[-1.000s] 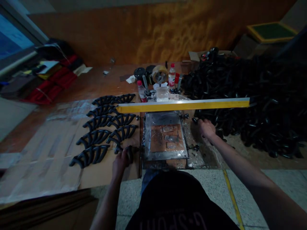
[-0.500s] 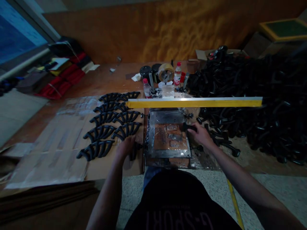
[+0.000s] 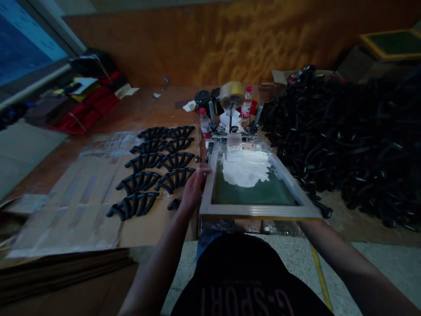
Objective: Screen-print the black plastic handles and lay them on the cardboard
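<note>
A screen-printing frame (image 3: 256, 211) with a pale metal border spans the work station in front of me, tilted toward me. White ink (image 3: 246, 169) covers the far part of its green mesh (image 3: 250, 195). My left hand (image 3: 193, 189) is at the frame's left side, its fingers at the edge and seemingly closed on it, slightly blurred. The frame hides my right hand; just the forearm (image 3: 324, 239) shows below the near right corner. Beside my left wrist, a curved black plastic piece (image 3: 173, 204) lies on cardboard, partly hidden.
Rows of curved black pieces (image 3: 133, 206) lie on the cardboard (image 3: 75, 210) to the left. A large heap of black parts (image 3: 329, 131) fills the right side. Behind the frame are a tape roll (image 3: 231, 93), bottles (image 3: 246, 103) and a dark jar (image 3: 202, 98).
The frame, edge-on above the jig before, has swung down toward me and covers jig and right hand. My left hand has left the black piece on the cardboard and moved up to the frame.
</note>
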A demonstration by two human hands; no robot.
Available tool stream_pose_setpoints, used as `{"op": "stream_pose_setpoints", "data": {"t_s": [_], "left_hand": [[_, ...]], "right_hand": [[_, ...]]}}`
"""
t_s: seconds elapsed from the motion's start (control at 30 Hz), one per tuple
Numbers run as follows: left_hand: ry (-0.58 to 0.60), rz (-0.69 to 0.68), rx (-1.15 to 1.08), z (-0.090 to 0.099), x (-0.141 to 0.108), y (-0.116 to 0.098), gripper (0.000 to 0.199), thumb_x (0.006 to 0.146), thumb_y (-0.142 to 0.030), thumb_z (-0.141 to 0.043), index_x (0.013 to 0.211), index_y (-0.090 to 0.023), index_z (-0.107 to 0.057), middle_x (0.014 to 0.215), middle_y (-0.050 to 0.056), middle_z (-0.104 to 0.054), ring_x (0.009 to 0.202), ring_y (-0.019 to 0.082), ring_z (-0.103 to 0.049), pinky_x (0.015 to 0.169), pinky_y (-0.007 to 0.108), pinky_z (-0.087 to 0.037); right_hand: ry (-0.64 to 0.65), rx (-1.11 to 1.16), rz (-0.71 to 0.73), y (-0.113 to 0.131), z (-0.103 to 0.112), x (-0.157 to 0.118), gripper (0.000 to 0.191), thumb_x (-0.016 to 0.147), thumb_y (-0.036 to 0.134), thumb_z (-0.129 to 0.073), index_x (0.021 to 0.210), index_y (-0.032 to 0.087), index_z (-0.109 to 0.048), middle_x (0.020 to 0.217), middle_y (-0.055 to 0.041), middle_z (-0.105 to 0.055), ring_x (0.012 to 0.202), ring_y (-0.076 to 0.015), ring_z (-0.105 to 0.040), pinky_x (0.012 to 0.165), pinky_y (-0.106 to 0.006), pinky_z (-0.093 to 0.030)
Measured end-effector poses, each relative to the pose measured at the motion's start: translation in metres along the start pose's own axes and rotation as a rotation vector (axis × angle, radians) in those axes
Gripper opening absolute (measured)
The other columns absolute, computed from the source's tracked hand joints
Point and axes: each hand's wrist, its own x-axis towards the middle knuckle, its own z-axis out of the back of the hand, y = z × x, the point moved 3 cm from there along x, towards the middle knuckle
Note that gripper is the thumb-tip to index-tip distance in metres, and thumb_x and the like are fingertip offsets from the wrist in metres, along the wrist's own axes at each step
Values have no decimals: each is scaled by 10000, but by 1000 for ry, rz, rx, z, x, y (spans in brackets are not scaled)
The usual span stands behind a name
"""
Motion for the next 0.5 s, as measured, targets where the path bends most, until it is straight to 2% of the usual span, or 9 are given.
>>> {"op": "stream_pose_setpoints", "data": {"t_s": [0.07, 0.13, 0.17, 0.2, 0.27, 0.3, 0.37, 0.43, 0.5], "left_hand": [[43, 101, 10, -5, -11, 39, 578, 870, -596, -480, 1227, -162, -614, 742, 14, -596, 632, 140, -527, 564, 245, -429], [65, 161, 14, -14, -15, 74, 654, 840, -522, -562, 1378, -157, -490, 725, 0, -584, 598, 129, -504, 543, 237, -409], [69, 181, 35, -18, -15, 88, 690, 838, -491, -572, 1423, -153, -435, 693, -12, -563, 572, 122, -483, 530, 231, -392], [69, 193, 66, -21, -13, 100, 702, 842, -467, -570, 1445, -149, -405, 666, -24, -542, 553, 116, -465, 524, 226, -378], [65, 192, 133, -24, -9, 114, 682, 850, -439, -564, 1446, -147, -409, 644, -33, -526, 551, 110, -458, 538, 222, -373], [69, 189, 157, -24, -7, 117, 670, 850, -433, -566, 1439, -149, -420, 645, -33, -531, 562, 112, -468, 553, 223, -381], [82, 192, 178, -23, -4, 120, 658, 845, -429, -578, 1428, -158, -439, 661, -28, -558, 586, 120, -497, 584, 233, -403], [84, 200, 179, -22, -3, 119, 640, 839, -424, -591, 1410, -166, -462, 685, -19, -584, 614, 131, -527, 608, 244, -423], [71, 209, 167, -21, -4, 119, 612, 835, -419, -601, 1385, -171, -492, 713, -8, -606, 645, 141, -553, 631, 254, -441]], "right_hand": [[-115, -58, -108, -19, 25, 10, 441, 921, 191, -291, 894, 88, -719, 769, -46, -709, 777, -185, -662, 772, -339, -566], [-229, -101, -153, -17, 39, 27, 328, 896, 174, -417, 1027, 95, -707, 995, -132, -700, 970, -250, -651, 875, -407, -535], [-258, -116, -123, -7, 40, 38, 329, 877, 187, -496, 1147, 107, -666, 1166, -169, -640, 1105, -286, -595, 940, -442, -495], [-261, -128, -61, 8, 37, 50, 422, 856, 219, -568, 1265, 121, -596, 1319, -183, -542, 1216, -309, -514, 998, -464, -446], [-185, -157, 110, 45, 22, 71, 628, 810, 280, -669, 1391, 148, -469, 1461, -180, -391, 1307, -343, -393, 1035, -490, -382], [-127, -178, 171, 62, 12, 79, 639, 796, 293, -692, 1379, 149, -472, 1442, -179, -411, 1284, -349, -402, 1018, -485, -381], [29, -208, 237, 87, -8, 84, 477, 799, 286, -689, 1240, 147, -568, 1262, -160, -565, 1145, -320, -495, 948, -429, -405], [180, -222, 260, 96, -22, 74, 245, 824, 254, -642, 1050, 162, -634, 1032, -117, -649, 993, -274, -552, 865, -365, -416], [284, -218, 335, 96, -27, 53, 127, 824, 198, -594, 941, 181, -642, 928, -86, -657, 919, -246, -562, 811, -330, -408]]}}
